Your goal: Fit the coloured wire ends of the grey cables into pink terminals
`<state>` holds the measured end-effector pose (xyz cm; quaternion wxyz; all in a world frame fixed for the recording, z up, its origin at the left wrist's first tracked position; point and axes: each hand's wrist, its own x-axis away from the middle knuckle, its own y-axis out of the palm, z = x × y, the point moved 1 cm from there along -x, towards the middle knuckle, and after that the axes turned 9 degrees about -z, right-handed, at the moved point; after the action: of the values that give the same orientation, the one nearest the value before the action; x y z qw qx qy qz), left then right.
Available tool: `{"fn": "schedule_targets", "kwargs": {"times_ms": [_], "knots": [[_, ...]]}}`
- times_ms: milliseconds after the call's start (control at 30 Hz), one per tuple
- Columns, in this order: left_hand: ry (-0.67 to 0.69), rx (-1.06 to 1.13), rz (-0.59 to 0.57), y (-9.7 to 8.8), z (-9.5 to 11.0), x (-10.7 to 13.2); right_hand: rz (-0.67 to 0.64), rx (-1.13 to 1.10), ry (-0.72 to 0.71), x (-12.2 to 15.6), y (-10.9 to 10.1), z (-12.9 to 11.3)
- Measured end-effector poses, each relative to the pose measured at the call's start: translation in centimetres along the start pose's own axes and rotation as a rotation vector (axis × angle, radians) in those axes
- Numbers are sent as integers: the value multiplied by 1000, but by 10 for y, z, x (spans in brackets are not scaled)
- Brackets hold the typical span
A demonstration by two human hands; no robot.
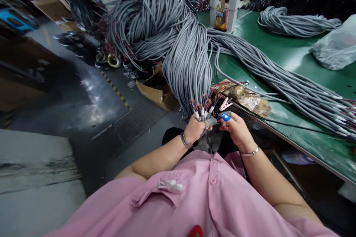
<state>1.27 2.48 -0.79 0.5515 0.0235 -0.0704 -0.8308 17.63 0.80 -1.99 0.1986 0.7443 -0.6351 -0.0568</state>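
Note:
A bundle of grey cables (191,63) hangs down in front of me from a large heap. My left hand (195,129) is closed around several cable ends, which have white bands and fanned-out coloured wires (205,103). A grey cover sits on its thumb. Close beside it on the right, my right hand (236,127) is pinched at thin dark and coloured wires by the left thumb; its fingertips are partly hidden. A blue wrap (225,117) is on its thumb. A pale pink clip (225,104) stands just above the right hand, at the table edge.
The green table (292,59) on the right bears a long cable bundle (267,70), a coiled bundle (294,22), a plastic bag (338,44) and a taped brown block (247,100). An open cardboard box (155,90) is on the floor beneath the hanging cables.

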Motion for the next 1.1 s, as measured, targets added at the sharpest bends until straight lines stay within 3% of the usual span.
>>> {"fn": "schedule_targets", "kwargs": {"times_ms": [367, 567, 633, 733, 800, 933, 1100], "knots": [[8, 37, 29, -2, -6, -1, 34, 32, -115, 4, 7, 5], [-68, 167, -13, -8, -3, -9, 117, -216, -60, -9, -14, 8], [-110, 204, -70, -10, 2, -13, 84, -264, 6, -18, -20, 6], [-170, 229, -141, -11, 12, -19, -65, -250, 41, -31, -18, 1], [-197, 247, -164, -11, 17, -23, -64, -151, -46, -35, -14, 1], [-235, 248, -196, -11, 19, -27, 151, 50, -269, -39, -7, 6], [-229, 243, -190, -7, 16, -31, 2, -252, -139, -45, -1, 8]]}}
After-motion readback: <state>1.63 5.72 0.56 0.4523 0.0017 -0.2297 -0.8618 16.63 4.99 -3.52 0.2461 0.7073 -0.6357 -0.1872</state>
